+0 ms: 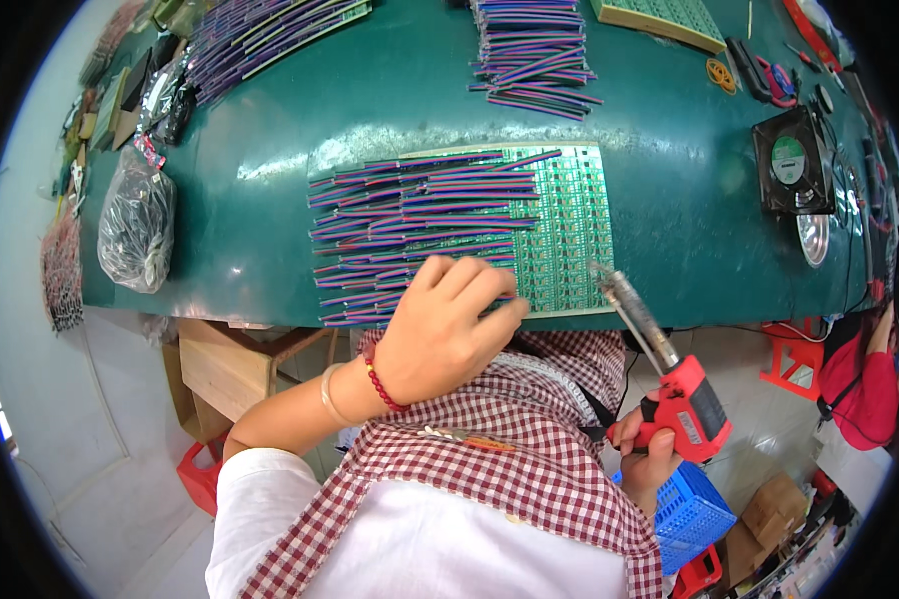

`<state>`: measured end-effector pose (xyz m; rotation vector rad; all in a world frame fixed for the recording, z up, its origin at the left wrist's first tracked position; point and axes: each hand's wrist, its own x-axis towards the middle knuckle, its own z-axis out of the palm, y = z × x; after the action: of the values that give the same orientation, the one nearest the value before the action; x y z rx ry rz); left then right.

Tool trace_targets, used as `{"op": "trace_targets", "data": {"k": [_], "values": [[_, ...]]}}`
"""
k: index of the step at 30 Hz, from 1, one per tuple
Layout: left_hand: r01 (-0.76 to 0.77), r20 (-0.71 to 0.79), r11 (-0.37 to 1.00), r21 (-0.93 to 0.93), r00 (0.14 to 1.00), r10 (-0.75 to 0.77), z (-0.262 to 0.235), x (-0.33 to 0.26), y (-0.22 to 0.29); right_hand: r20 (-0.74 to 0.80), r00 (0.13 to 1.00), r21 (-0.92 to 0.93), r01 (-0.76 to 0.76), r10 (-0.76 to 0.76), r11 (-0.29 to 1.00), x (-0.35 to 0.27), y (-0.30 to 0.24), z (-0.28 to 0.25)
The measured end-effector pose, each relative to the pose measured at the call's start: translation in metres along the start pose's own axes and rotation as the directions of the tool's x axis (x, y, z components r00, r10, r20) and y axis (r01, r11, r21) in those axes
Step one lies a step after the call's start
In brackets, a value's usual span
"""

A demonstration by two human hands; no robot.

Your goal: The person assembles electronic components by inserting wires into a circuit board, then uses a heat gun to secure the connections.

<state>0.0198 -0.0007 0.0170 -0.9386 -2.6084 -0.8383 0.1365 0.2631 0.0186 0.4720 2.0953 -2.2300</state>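
A panel of green circuit boards (569, 225) lies on the bench in front of me, with rows of multicoloured wire pieces (410, 222) spread across its left part. My left hand (445, 324) is over the panel's near edge, its fingers curled down by the wire ends and the boards. Whatever its fingertips grip is hidden behind the hand. Off the panel's near right corner, my right hand (651, 454) grips a red and black soldering gun (691, 404) by its handle. The gun's metal tip points up toward the panel's right edge.
More wire bundles (529, 50) lie at the far side of the green bench (669, 190), beside another board panel (664, 15). A small black fan (789, 160) stands at the right. To the left is a clear bag (137, 225). A blue basket (681, 514) sits below.
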Motion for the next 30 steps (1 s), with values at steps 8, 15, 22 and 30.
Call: {"op": "trace_targets", "data": {"k": [8,15,22,30], "values": [[0.119,0.009,0.993,0.009,0.993,-0.119,0.022,0.093,-0.079,0.048,0.966,0.043,0.252,-0.254,0.967,0.052,-0.021,0.007],[0.152,0.145,0.988,-0.019,0.978,-0.147,0.045,0.105,-0.079,-0.008,0.958,0.056,0.288,-0.288,0.956,0.072,-0.032,0.006],[0.199,0.12,0.978,0.054,0.971,-0.205,0.04,0.1,-0.073,-0.034,0.964,0.056,0.264,-0.262,0.963,0.09,-0.047,0.017],[0.266,0.021,0.921,-0.286,0.962,-0.271,0.002,0.105,-0.083,0.051,0.984,0.018,0.171,-0.172,0.985,0.097,-0.049,0.021]]}}
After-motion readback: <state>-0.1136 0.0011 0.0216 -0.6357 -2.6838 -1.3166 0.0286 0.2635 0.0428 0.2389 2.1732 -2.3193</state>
